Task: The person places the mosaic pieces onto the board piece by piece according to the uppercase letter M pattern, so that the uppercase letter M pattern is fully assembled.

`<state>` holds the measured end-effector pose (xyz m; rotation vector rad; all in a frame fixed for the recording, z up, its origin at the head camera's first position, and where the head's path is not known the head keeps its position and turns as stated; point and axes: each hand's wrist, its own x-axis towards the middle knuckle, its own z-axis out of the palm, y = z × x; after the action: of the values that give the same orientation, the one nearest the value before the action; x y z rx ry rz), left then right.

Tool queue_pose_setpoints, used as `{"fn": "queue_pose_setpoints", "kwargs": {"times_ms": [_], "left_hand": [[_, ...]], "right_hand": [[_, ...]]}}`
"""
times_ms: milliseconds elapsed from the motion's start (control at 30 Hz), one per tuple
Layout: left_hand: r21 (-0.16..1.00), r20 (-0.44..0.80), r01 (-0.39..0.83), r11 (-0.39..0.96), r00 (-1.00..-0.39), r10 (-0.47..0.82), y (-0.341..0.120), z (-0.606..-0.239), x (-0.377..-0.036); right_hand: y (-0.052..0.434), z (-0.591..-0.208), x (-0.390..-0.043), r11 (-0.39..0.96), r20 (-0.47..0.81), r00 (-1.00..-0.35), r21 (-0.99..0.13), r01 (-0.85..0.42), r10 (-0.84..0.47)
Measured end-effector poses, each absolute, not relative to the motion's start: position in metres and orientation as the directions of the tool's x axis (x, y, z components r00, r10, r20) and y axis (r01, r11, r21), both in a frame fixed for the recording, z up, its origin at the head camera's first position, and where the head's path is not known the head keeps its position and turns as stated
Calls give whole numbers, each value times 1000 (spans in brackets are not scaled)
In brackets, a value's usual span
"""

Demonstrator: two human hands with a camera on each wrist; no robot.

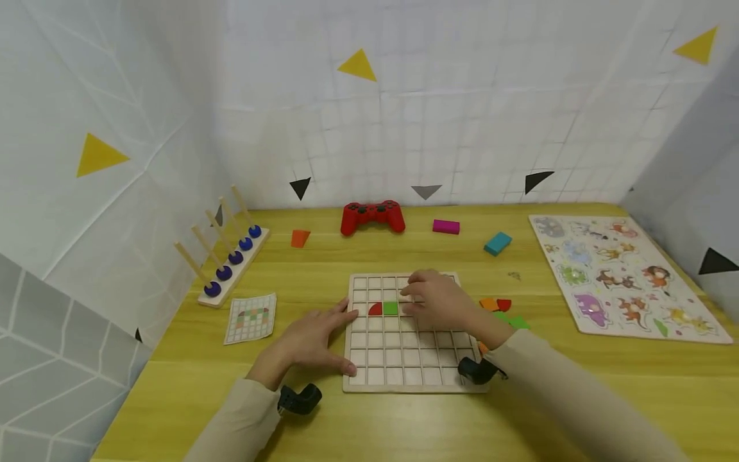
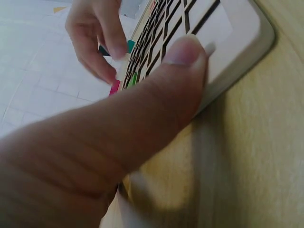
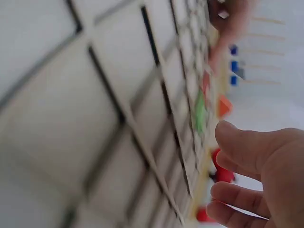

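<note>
A wooden grid board (image 1: 416,388) lies flat on the table, divided into many square cells. A red quarter-circle tile (image 1: 376,310) and a green square tile (image 1: 390,308) sit side by side in its upper left cells. My left hand (image 1: 312,337) rests along the board's left edge with its fingers extended. In the left wrist view, the left thumb (image 2: 183,54) presses on the near corner. Over the board, just right of the green tile, hovers my right hand (image 1: 441,301). In the right wrist view its thumb and fingers are apart, with nothing visible between them.
Loose orange, red and green tiles (image 1: 518,322) lie right of the board, partly behind the right forearm. To the left are a pattern card (image 1: 251,318) and a peg stand (image 1: 233,269). Behind lie a red game controller (image 1: 373,217) and small blocks. An animal puzzle (image 1: 629,276) lies right.
</note>
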<state>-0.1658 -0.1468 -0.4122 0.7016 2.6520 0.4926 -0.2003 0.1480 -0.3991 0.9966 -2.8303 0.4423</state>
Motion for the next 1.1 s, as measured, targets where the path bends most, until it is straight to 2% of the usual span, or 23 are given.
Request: {"fn": "queue_pose_setpoints", "kwargs": {"times_ms": [167, 267, 400, 767, 1100], "left_hand": [[427, -235, 406, 808, -813, 532, -149, -411, -166], [423, -236, 402, 812, -816, 527, -149, -408, -165], [421, -245, 397, 815, -816, 524, -148, -408, -165], [431, -227, 411, 803, -813, 537, -148, -414, -165], [434, -221, 426, 794, -804, 552, -148, -414, -163]], "right_hand": [[212, -392, -197, 804, 196, -855, -293, -518, -480], [249, -392, -191, 853, 162, -900, -287, -436, -405], [274, -398, -184, 880, 146, -922, -278, -386, -358], [268, -411, -186, 861, 223, -885, -228, -454, -408], [258, -410, -192, 881, 131, -917, -256, -399, -377]]}}
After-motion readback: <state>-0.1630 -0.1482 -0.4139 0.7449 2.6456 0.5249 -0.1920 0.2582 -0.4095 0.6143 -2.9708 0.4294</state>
